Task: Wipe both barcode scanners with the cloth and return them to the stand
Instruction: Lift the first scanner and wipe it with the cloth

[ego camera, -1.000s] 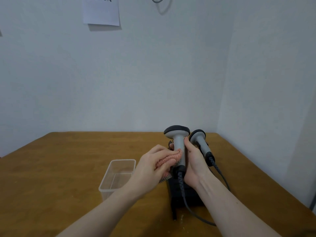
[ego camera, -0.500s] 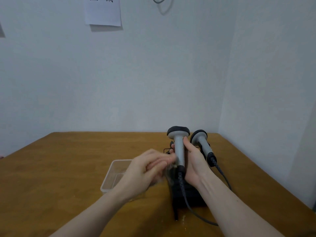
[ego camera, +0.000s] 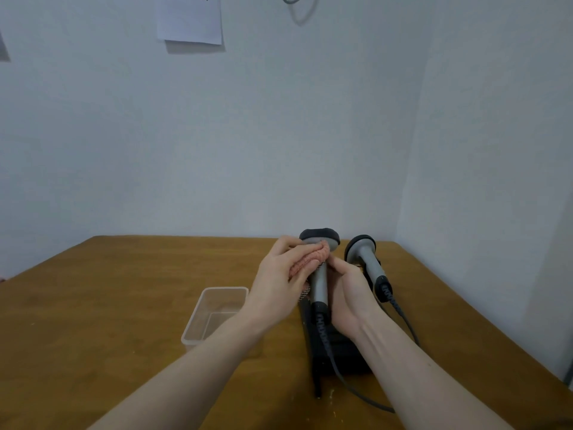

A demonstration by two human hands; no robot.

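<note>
The cloth (ego camera: 310, 262) in my left hand (ego camera: 280, 282) is salmon pink with a knitted ribbed texture. Both barcode scanners, the held one (ego camera: 319, 274) and the other (ego camera: 366, 259), are grey with black heads and dark grey cables. The stand (ego camera: 341, 352) is black, the container (ego camera: 214, 315) clear, the tabletop (ego camera: 108, 305) ochre-brown wood.

My one camera sits on the person's head, facing forward and slightly down across the table (ego camera: 93, 305) toward the wall corner, hands close below.
</note>
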